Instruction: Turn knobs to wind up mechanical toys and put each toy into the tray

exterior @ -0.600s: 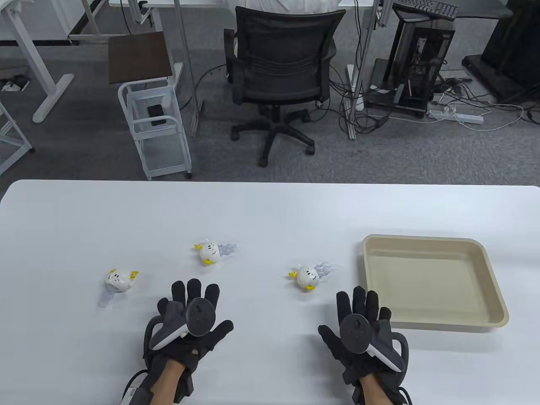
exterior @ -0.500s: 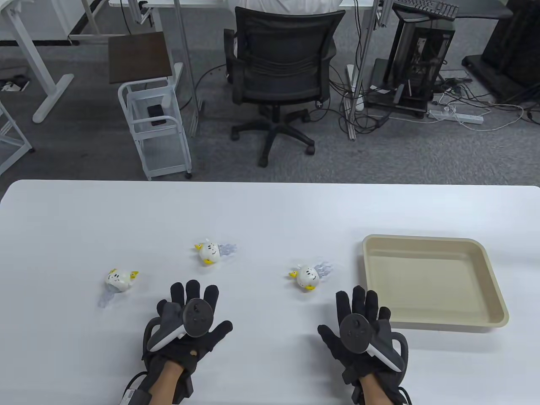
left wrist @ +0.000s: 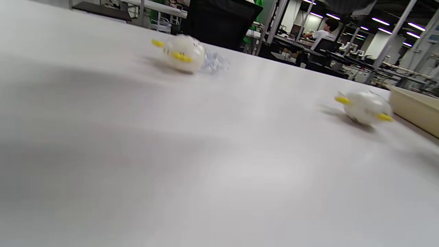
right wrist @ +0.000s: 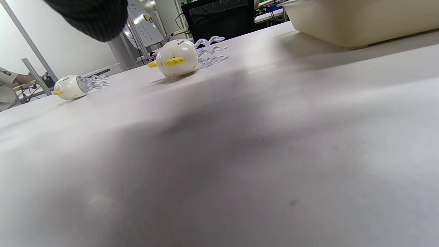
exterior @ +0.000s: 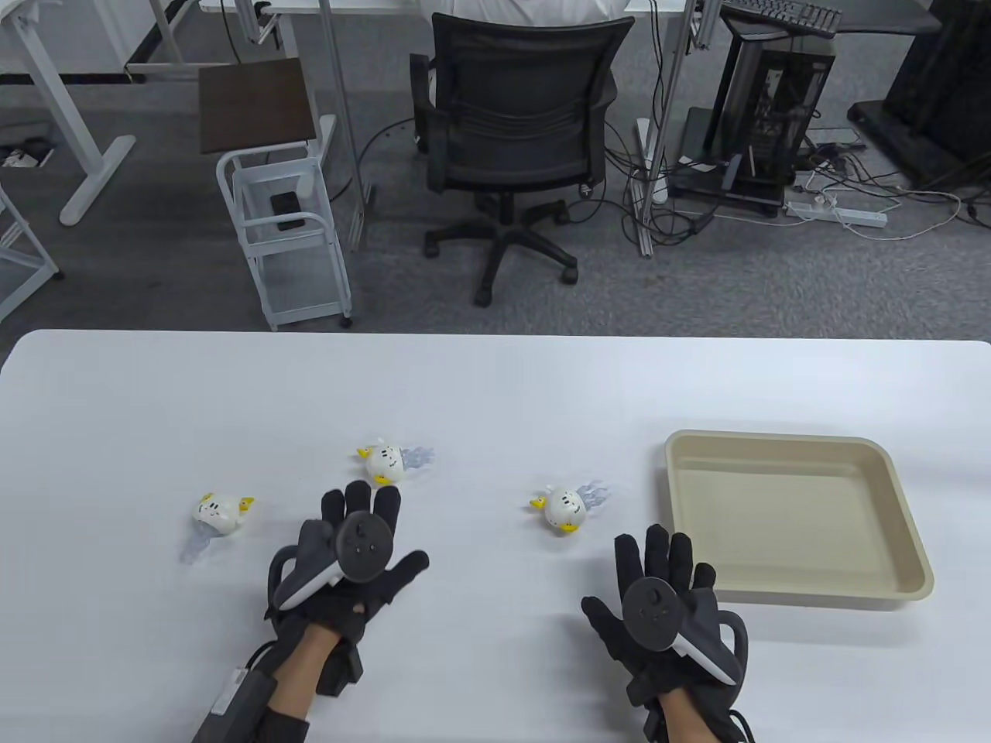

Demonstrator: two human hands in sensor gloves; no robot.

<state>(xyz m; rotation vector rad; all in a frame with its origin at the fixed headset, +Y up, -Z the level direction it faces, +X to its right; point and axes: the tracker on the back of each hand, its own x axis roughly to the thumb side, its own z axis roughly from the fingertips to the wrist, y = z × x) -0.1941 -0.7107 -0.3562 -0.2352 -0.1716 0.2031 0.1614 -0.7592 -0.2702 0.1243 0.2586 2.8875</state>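
Observation:
Three white wind-up toys with yellow knobs and clear tentacles lie on the white table [exterior: 495,387]: a left toy [exterior: 217,511], a middle toy [exterior: 385,462] and a right toy [exterior: 564,508]. My left hand [exterior: 358,517] is flat with fingers spread, its fingertips just short of the middle toy, holding nothing. My right hand [exterior: 658,561] lies flat and open below and right of the right toy, left of the beige tray [exterior: 913,542]. The left wrist view shows the middle toy [left wrist: 183,52] and the right toy [left wrist: 365,107], blurred. In the right wrist view appear the right toy [right wrist: 176,58] and the middle toy [right wrist: 70,87].
The beige tray has nothing in it and stands at the table's right; its wall [right wrist: 360,20] shows in the right wrist view. Beyond the table's far edge are a black office chair [exterior: 519,139], a white cart [exterior: 286,224] and a computer tower [exterior: 774,108].
My left hand has slid forward toward the middle toy, and more of its forearm shows. The right hand and the toys have stayed put.

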